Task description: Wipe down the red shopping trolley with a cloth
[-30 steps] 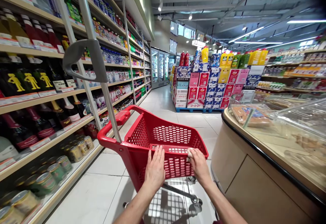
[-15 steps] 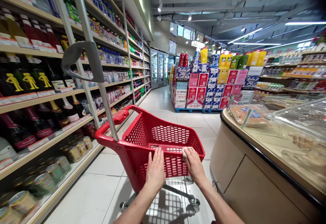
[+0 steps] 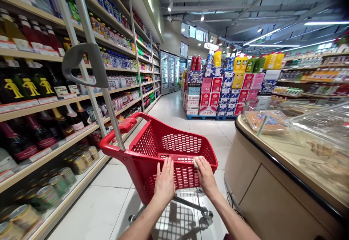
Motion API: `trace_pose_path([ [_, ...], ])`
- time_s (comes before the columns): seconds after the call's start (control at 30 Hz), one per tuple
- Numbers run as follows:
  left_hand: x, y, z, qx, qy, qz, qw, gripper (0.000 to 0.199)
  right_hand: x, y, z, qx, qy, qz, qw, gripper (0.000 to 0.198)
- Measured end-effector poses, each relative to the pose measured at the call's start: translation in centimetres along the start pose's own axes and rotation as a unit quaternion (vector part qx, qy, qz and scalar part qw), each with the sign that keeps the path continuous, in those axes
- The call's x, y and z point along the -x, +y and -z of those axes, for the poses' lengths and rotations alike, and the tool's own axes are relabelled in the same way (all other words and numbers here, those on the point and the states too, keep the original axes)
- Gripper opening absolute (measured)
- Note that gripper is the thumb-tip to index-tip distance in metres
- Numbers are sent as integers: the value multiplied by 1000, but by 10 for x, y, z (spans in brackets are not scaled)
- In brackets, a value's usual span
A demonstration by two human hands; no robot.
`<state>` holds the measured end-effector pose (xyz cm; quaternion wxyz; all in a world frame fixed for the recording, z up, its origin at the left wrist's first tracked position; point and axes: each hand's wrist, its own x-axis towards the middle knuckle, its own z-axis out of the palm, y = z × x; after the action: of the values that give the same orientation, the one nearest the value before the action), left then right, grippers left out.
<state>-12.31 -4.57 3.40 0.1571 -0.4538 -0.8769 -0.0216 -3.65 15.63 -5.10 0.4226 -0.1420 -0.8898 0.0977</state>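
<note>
A red plastic shopping cart [image 3: 174, 143] with slotted walls stands side-on before me, its tall grey metal pole [image 3: 113, 118] rising at the left end. My left hand [image 3: 165, 180] rests by the near wall, palm down, with fingers stretched out and their tips at the rim. Farther right, my right hand [image 3: 205, 174] lies at the same rim with bent fingers. A small white wad [image 3: 195, 163], perhaps cloth or tissue, shows between its thumb and fingers, mostly hidden. Through the cart's open top the slotted floor is visible.
Shelves of bottles and cans [image 3: 58, 134] run along the left. A curved display counter [image 3: 253, 167] with clear covers stands close on the right. Stacked drink cartons [image 3: 211, 94] sit on blue pallets ahead. Cart wheels [image 3: 205, 214] rest on the tiled floor.
The view has shifted slightly, so the cart and both hands appear a little farther left. Both hands keep nearly the same places at the rim.
</note>
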Motion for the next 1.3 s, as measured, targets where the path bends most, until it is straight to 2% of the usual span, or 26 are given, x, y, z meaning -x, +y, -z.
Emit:
trace_pose_path([
  [0.1, 1, -3, 3, 5, -10, -7, 1000, 68, 6, 17, 8, -4, -15, 7, 1000, 39],
  [0.17, 1, -1, 5, 12, -16, -9, 1000, 68, 13, 34, 14, 1, 5, -30, 1000, 39],
  [0.23, 1, 2, 6, 20, -24, -6, 999, 69, 15, 39, 15, 7, 27, -60, 998, 40],
  [0.3, 0, 5, 7, 26, -29, 0, 999, 69, 11, 26, 9, 6, 32, -50, 998, 39],
  [0.4, 0, 6, 8, 27, -28, 2, 999, 68, -2, -5, -4, -4, 9, 15, 1000, 39],
  [0.5, 1, 1, 7, 31, -26, -9, 999, 67, -5, -9, -4, -8, -14, 51, 999, 39],
  [0.57, 2, -1, 5, 36, -22, -17, 999, 68, 0, 9, 3, -5, -8, 25, 1000, 38],
  [0.63, 3, -1, 3, 39, -20, -22, 999, 68, 7, 27, 11, 2, 16, -27, 1000, 38],
  [0.7, 3, 1, 1, 39, -16, -22, 999, 69, 8, 31, 14, 3, 27, -56, 998, 38],
  [0.77, 2, 3, -1, 31, -6, -20, 999, 69, 3, 15, 10, -6, 10, -36, 999, 38],
  [0.87, 1, 3, -1, 16, 8, -29, 999, 69, -10, -19, -1, -25, -32, 31, 999, 40],
  [0.93, 2, -1, -1, 3, 11, -41, 999, 67, -13, -25, -4, -32, -41, 52, 997, 41],
  [1.0, 3, -5, 0, -9, 15, -38, 999, 67, -9, -11, 1, -29, -27, 36, 999, 40],
  [1.13, 5, -5, 3, 4, 6, -21, 1000, 70, 5, 24, 12, -8, 23, -49, 998, 38],
  [1.2, 5, -2, 4, 13, -3, -24, 1000, 70, 3, 15, 9, -8, 23, -51, 998, 38],
  [1.3, 3, 2, 6, 5, -3, -21, 1000, 69, -7, -22, -4, -19, 2, 5, 1000, 40],
])
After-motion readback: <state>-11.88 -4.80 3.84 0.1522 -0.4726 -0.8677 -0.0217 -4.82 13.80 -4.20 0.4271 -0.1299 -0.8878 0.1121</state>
